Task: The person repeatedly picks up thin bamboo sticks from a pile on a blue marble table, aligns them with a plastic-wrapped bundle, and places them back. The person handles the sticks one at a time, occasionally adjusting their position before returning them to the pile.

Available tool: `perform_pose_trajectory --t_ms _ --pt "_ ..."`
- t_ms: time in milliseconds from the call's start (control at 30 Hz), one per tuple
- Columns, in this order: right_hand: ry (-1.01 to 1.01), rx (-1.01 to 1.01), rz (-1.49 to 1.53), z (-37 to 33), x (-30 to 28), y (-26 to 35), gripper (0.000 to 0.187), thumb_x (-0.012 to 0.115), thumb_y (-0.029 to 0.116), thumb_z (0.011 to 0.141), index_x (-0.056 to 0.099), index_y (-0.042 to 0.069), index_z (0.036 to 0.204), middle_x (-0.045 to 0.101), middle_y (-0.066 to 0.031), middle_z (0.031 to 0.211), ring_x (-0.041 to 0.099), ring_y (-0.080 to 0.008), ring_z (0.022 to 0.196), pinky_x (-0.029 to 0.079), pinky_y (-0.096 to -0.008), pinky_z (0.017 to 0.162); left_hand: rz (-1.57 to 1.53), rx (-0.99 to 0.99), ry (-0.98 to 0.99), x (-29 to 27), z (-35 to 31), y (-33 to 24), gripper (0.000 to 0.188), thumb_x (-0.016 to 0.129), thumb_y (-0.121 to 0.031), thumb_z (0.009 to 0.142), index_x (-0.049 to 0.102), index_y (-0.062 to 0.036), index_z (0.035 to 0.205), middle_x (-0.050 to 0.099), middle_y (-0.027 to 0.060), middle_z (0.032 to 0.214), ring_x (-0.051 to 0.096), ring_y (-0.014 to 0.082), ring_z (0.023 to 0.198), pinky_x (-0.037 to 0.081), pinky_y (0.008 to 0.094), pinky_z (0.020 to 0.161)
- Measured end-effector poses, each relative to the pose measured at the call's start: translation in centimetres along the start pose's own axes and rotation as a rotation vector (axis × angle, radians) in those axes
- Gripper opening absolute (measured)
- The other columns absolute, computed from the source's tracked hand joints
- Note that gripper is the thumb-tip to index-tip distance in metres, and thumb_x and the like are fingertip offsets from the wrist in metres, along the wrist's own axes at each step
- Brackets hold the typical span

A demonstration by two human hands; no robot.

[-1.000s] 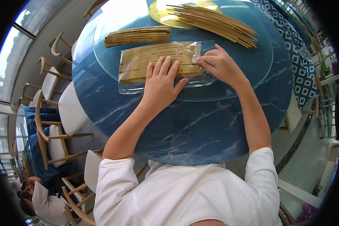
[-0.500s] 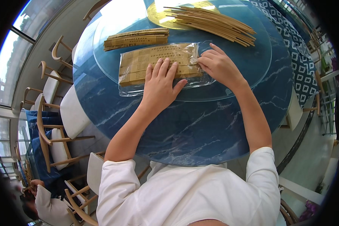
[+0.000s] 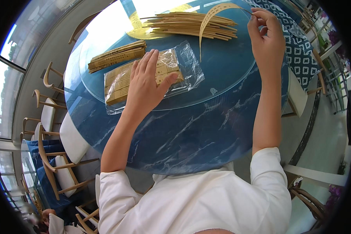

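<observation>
My left hand (image 3: 146,84) lies with fingers stretched over a clear plastic bag (image 3: 192,64), pressing on the tan printed paper (image 3: 116,86) inside it. Raised at the upper right, my right hand (image 3: 269,41) pinches one end of a long tan paper strip (image 3: 211,16) with small dark printed marks. The strip arches leftward and its free end hangs down beyond the bag. Behind the bag lies a stack of narrow folded printed papers (image 3: 115,57). A bundle of thin wooden sticks (image 3: 187,26) rests farther back, behind the hanging strip.
A round glass turntable (image 3: 226,84) covers the middle of the blue marbled table (image 3: 191,136). Pale chairs (image 3: 72,136) with wooden frames line the left. A dark patterned cloth (image 3: 300,54) hangs at the right. Another person's sleeve (image 3: 56,224) shows at the lower left.
My right hand has left the bag's end and risen to the upper right, now with a paper strip in its pinch. The bag is tilted, and my left hand is still on it.
</observation>
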State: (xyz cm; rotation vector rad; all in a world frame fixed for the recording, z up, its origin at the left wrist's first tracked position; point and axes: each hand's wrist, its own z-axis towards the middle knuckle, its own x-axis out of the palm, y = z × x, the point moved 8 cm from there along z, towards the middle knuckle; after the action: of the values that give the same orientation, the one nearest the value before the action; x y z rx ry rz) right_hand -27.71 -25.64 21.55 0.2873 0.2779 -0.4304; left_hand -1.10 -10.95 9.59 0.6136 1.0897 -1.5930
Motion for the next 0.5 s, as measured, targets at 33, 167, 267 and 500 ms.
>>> perform_pose_trajectory --t_ms 33,167,267,500 --pt "0.001 -0.049 0.003 0.1 -0.2 1.6 0.014 0.073 0.008 0.1 0.071 0.012 0.113 0.076 -0.0001 0.122 0.069 -0.0108 0.09 0.054 -0.0274 0.068 -0.088 0.004 -0.012 -1.0 1.1 -1.5 0.089 0.059 -0.066 0.101 0.042 -0.0014 0.159 0.048 0.0249 0.16 0.044 0.0362 0.152 0.03 0.054 0.127" --pt "-0.005 -0.189 0.043 -0.1 0.0 7.5 0.018 0.074 0.005 0.097 0.071 0.012 0.113 0.076 -0.0021 0.124 0.072 -0.0147 0.098 0.055 -0.027 0.073 -0.414 0.108 -0.194 -4.9 4.4 -7.3 0.08 0.074 -0.055 0.097 0.048 -0.0092 0.157 0.055 0.0184 0.155 0.055 0.0341 0.143 0.049 0.0448 0.112" --pt "-0.04 -0.258 0.109 -0.3 0.4 9.2 0.018 0.077 0.008 0.094 0.068 0.011 0.11 0.075 -0.0035 0.119 0.073 -0.0214 0.098 0.058 -0.0322 0.081 -0.526 0.115 -0.122 -6.3 5.9 -8.7 0.062 0.076 -0.044 0.099 0.06 -0.0106 0.149 0.067 0.0111 0.139 0.066 0.0284 0.127 0.056 0.0366 0.101" --pt "0.073 -0.188 0.207 -0.6 2.3 8.6 0.021 0.079 0.01 0.093 0.065 0.01 0.11 0.075 -0.0065 0.111 0.075 -0.0246 0.095 0.06 -0.0347 0.082 -0.749 -0.044 0.078 -4.8 6.0 -6.1 0.041 0.061 -0.038 0.111 0.074 -0.0038 0.13 0.076 0.0084 0.106 0.072 0.0173 0.106 0.055 0.0308 0.097"
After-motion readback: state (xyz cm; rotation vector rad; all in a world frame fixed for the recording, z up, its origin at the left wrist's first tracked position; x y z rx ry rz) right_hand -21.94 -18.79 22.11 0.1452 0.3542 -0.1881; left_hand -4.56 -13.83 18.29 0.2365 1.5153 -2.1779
